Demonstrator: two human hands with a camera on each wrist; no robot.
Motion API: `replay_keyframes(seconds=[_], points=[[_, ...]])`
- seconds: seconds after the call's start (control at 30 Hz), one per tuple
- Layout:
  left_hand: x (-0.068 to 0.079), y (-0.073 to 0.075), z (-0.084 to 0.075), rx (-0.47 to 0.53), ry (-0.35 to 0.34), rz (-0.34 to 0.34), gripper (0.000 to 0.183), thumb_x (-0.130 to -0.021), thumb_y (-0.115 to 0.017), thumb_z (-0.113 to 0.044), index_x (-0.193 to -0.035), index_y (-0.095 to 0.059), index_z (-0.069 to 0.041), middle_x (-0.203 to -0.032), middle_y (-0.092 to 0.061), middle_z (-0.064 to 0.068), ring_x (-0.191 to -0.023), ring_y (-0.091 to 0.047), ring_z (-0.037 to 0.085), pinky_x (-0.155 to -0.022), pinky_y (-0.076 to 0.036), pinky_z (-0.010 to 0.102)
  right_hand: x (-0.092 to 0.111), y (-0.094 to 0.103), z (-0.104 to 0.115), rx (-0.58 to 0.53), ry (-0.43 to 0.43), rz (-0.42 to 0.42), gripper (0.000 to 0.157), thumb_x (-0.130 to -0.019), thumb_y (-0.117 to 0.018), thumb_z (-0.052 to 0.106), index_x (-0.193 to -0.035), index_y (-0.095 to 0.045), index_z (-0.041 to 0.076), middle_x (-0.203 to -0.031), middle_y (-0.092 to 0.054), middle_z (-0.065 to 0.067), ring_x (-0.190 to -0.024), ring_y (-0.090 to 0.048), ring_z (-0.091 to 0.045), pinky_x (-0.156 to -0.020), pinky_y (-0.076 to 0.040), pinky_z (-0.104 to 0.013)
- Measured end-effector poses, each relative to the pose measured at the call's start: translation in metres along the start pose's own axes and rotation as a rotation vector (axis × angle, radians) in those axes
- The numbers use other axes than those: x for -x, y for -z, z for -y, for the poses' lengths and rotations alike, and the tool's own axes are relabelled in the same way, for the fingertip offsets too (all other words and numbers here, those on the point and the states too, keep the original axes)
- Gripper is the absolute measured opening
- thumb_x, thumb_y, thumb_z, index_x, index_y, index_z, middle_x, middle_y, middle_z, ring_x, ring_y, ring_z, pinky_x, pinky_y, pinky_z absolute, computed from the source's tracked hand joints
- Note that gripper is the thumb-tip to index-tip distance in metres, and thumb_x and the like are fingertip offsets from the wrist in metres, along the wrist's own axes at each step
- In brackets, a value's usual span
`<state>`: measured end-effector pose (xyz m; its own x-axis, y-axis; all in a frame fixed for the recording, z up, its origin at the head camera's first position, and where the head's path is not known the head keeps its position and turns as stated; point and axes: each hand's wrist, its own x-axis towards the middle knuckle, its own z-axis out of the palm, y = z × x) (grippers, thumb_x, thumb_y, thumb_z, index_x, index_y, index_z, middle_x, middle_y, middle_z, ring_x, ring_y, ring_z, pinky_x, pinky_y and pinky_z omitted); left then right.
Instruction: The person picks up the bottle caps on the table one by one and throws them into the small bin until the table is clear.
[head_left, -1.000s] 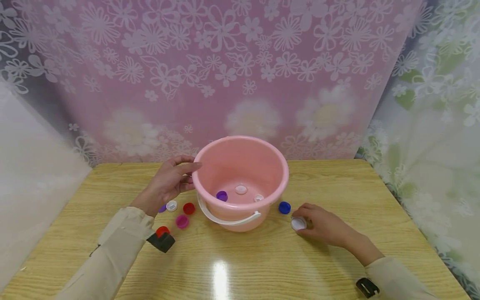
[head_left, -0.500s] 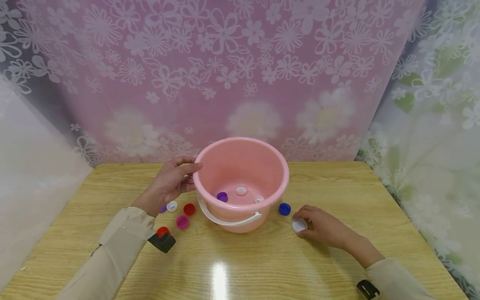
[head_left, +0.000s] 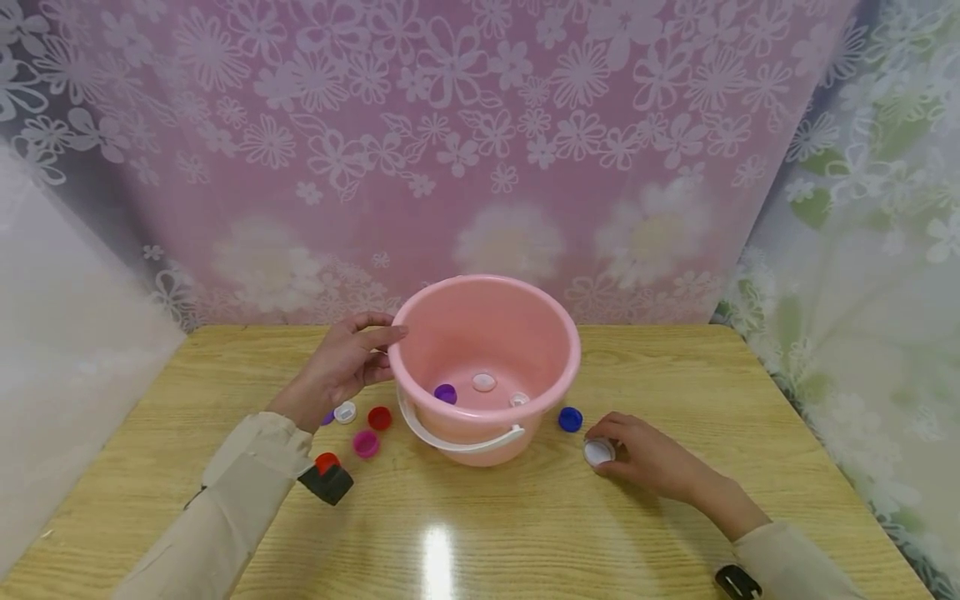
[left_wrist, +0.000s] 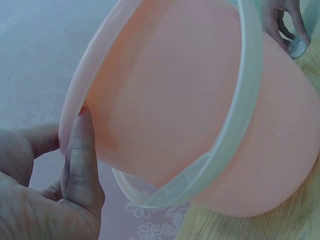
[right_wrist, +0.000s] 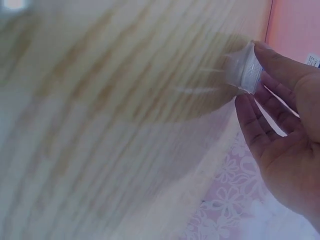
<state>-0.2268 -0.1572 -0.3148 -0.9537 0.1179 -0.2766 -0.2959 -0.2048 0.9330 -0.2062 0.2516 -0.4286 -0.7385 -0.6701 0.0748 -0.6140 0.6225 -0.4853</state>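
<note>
Head view: at centre frame, a pink bucket (head_left: 487, 329) is standing on a wooden table (head_left: 660, 367), a purple cap (head_left: 446, 393) lying inside. The left hand (head_left: 345, 362) is gripping its rim between thumb and fingers. At lower right, the right hand (head_left: 645, 454) is pinching a white cap (head_left: 598, 452) near a blue cap (head_left: 571, 419). Two red caps (head_left: 379, 417) are lying lower left.
</note>
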Motion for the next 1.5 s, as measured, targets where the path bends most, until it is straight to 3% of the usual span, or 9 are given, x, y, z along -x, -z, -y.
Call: replay_keyframes(seconds=[0.2,0.43,0.63,0.93,1.1,1.3,1.5], points=[[-0.001,0.0,0.001,-0.017,0.001,-0.01,0.036,-0.091,-0.067,-0.013,-0.119,-0.047,-0.006,-0.081,-0.062,0.011,-0.053,-0.062,0.014,-0.056,-0.057,0.027,0.005,0.02,-0.002,-0.086,-0.101,0.042,0.042,-0.088,-0.07,0.027,-0.123,-0.059,0.005,-0.118,-0.055,-0.003,-0.095,-0.058,-0.017,-0.075,-0.054,-0.028],[0.0,0.0,0.002,-0.022,0.002,-0.014,0.036,-0.091,-0.067,-0.014,-0.12,-0.046,-0.006,-0.079,-0.061,0.01,-0.052,-0.061,0.014,-0.056,-0.057,0.026,0.001,0.062,0.002,0.015,-0.044,-0.097,0.041,-0.09,-0.068,0.025,-0.125,-0.059,0.004,-0.119,-0.056,-0.008,-0.095,-0.058,-0.019,-0.077,-0.055,-0.036],[-0.001,0.0,0.002,-0.015,0.009,-0.014,0.034,-0.091,-0.066,-0.014,-0.119,-0.047,-0.007,-0.078,-0.061,0.01,-0.051,-0.061,0.013,-0.055,-0.057,0.026,-0.017,0.093,0.011,0.056,-0.002,-0.198,0.039,-0.089,-0.07,0.018,-0.123,-0.06,0.003,-0.116,-0.057,-0.008,-0.094,-0.059,-0.019,-0.076,-0.056,-0.038],[-0.003,0.001,0.004,-0.016,0.008,-0.015,0.034,-0.091,-0.066,-0.015,-0.119,-0.048,-0.007,-0.08,-0.06,0.01,-0.05,-0.059,0.013,-0.056,-0.057,0.026,-0.053,0.13,0.032,0.021,-0.025,-0.276,0.043,-0.093,-0.065,0.023,-0.13,-0.055,0.003,-0.123,-0.055,-0.013,-0.101,-0.058,-0.027,-0.084,-0.053,-0.045],[-0.002,0.003,0.003,-0.014,0.004,-0.02,0.034,-0.091,-0.066,-0.014,-0.118,-0.047,-0.006,-0.077,-0.059,0.008,-0.05,-0.059,0.013,-0.055,-0.057,0.026,-0.078,0.14,0.045,-0.025,0.003,-0.32,0.043,-0.092,-0.066,0.022,-0.13,-0.056,0.004,-0.123,-0.054,-0.011,-0.104,-0.055,-0.026,-0.088,-0.05,-0.045],[-0.001,0.002,0.0,-0.001,-0.011,0.01,0.032,-0.091,-0.066,-0.012,-0.116,-0.047,-0.004,-0.077,-0.061,0.01,-0.051,-0.061,0.013,-0.056,-0.057,0.026,-0.104,0.141,0.06,-0.017,0.011,-0.292,0.045,-0.092,-0.066,0.028,-0.131,-0.056,0.008,-0.123,-0.053,-0.009,-0.104,-0.055,-0.024,-0.09,-0.05,-0.042],[0.0,-0.001,-0.003,-0.024,-0.007,0.01,0.034,-0.091,-0.067,-0.013,-0.117,-0.047,-0.005,-0.077,-0.061,0.01,-0.053,-0.062,0.014,-0.058,-0.058,0.027,-0.125,0.133,0.07,-0.015,0.07,-0.277,0.045,-0.088,-0.072,0.018,-0.128,-0.058,0.003,-0.123,-0.054,-0.012,-0.101,-0.055,-0.026,-0.087,-0.052,-0.04]])
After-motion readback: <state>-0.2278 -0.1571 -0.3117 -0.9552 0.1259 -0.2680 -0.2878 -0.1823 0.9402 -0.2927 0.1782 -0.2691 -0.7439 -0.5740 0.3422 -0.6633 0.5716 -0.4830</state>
